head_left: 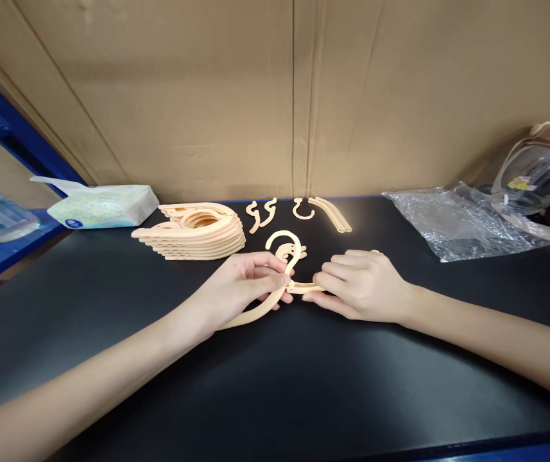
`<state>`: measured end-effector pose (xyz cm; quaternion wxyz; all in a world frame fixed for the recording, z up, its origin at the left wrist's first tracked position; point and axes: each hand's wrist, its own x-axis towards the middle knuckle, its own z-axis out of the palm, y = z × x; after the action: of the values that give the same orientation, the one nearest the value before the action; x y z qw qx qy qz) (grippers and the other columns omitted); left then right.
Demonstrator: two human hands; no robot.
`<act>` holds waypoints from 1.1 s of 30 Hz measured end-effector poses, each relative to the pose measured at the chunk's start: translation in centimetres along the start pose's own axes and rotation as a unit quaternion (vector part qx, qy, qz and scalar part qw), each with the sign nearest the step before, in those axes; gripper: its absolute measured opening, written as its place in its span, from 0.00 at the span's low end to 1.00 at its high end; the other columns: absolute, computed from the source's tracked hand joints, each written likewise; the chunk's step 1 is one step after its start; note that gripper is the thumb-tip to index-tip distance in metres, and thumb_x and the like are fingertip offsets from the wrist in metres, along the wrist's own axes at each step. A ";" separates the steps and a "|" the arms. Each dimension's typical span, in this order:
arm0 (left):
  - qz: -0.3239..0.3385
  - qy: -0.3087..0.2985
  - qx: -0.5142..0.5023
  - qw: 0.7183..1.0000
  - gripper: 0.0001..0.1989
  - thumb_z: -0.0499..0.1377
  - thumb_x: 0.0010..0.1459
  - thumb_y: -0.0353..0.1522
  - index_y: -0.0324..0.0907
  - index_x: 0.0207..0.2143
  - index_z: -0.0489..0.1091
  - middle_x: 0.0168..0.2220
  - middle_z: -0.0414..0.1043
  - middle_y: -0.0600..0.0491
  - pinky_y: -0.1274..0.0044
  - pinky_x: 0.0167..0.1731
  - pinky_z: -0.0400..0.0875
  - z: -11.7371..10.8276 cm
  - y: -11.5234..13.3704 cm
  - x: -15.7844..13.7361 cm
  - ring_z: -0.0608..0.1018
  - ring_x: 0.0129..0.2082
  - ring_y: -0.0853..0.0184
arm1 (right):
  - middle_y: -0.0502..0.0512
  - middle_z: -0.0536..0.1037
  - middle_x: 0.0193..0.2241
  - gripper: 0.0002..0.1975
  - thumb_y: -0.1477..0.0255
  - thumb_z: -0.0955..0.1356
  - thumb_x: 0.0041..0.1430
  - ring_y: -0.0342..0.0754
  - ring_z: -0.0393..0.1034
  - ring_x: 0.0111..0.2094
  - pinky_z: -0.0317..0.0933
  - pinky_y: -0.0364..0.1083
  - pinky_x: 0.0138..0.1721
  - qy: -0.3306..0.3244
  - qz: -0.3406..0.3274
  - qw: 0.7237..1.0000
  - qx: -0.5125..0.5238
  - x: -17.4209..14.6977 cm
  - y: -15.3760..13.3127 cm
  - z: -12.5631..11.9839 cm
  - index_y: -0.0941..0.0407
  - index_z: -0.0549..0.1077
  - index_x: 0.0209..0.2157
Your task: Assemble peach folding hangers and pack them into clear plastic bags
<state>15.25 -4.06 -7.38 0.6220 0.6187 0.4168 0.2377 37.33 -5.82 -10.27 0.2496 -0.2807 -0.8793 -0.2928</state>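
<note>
Pinching left hand: your left hand [242, 282] has its thumb and fingers closed on the cream plastic hanger [296, 249] with a curved hook, at the base of that hook.
Right hand: your right hand [364, 285] is curled, thumb and fingers clamped on the hanger's slim grooved arm [302, 289]; its far end is hidden in your grip.
Hanger: it sits between your 2 hands, hook up, near the middle of the matte black tabletop [275, 391]; its other, curved arm [260, 313] slants down under your left palm. You cannot tell whether it touches the table.
Small piece: a little cream plastic piece with holes [302, 251] shows just behind the hook.
Stack: folded cream plastic hangers [200, 247] lie piled beyond your left hand.
Loose parts: 2 cream S-shaped pieces [267, 213], 1 cream C-shaped hook [304, 210] and a bundle of curved cream bars [332, 215] lie near the back edge.
Tissues: a pale patterned soft tissue pack [106, 208] is left of the stack.
Wrap: a crinkled clear plastic bag [462, 221] lies at your right, before brown cardboard [183, 109].
</note>
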 end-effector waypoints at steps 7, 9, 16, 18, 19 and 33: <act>0.003 0.000 0.013 1.000 0.09 0.63 0.55 0.36 0.40 0.35 0.71 0.28 0.78 0.54 0.80 0.37 0.70 -0.3 -0.2 -0.1 0.81 0.34 0.69 | 0.45 0.67 0.14 0.22 0.63 0.62 0.66 0.40 0.57 0.17 0.46 0.43 0.23 -0.018 0.016 0.999 0.038 -0.1 0.0 0.2 0.56 0.68 0.19; 0.002 -0.001 0.015 1.000 0.10 0.64 0.55 0.37 0.40 0.35 0.71 0.29 0.78 0.54 0.80 0.37 0.70 -0.3 -0.3 0.0 0.81 0.34 0.68 | 0.45 0.67 0.14 0.22 0.63 0.62 0.66 0.39 0.58 0.17 0.46 0.43 0.23 -0.023 0.020 0.999 0.045 -0.1 0.1 0.2 0.57 0.68 0.19; 0.021 -0.008 0.052 0.998 0.11 0.61 0.58 0.39 0.40 0.36 0.72 0.29 0.78 0.54 0.78 0.36 0.71 0.0 -0.1 0.2 0.80 0.30 0.69 | 0.46 0.69 0.14 0.22 0.62 0.62 0.65 0.39 0.59 0.16 0.44 0.43 0.22 -0.041 0.030 0.997 0.064 -0.2 0.1 0.2 0.57 0.70 0.19; 0.028 -0.014 0.048 0.998 0.12 0.61 0.57 0.39 0.39 0.38 0.72 0.30 0.79 0.53 0.78 0.34 0.72 0.0 -0.1 0.3 0.79 0.28 0.69 | 0.46 0.69 0.14 0.22 0.62 0.63 0.65 0.39 0.59 0.16 0.44 0.43 0.22 -0.044 0.032 0.996 0.068 -0.2 0.2 0.3 0.57 0.69 0.19; 0.029 -0.015 0.044 0.998 0.12 0.61 0.57 0.39 0.39 0.38 0.72 0.30 0.78 0.52 0.77 0.33 0.72 0.1 -0.2 0.3 0.79 0.27 0.69 | 0.46 0.68 0.14 0.22 0.62 0.62 0.65 0.39 0.59 0.16 0.43 0.43 0.22 -0.044 0.034 0.996 0.069 -0.3 0.2 0.3 0.57 0.69 0.19; 0.046 -0.015 0.074 0.996 0.12 0.59 0.59 0.38 0.38 0.38 0.73 0.29 0.78 0.52 0.79 0.32 0.72 0.0 -0.4 0.3 0.78 0.27 0.69 | 0.46 0.68 0.14 0.24 0.62 0.61 0.67 0.38 0.57 0.16 0.41 0.43 0.22 -0.065 0.046 0.991 0.103 -0.4 0.4 0.4 0.58 0.69 0.19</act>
<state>15.31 -3.87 -7.82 0.5692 0.6851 0.3948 0.2254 37.80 -5.39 -10.65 0.2322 -0.3122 -0.9054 -0.1700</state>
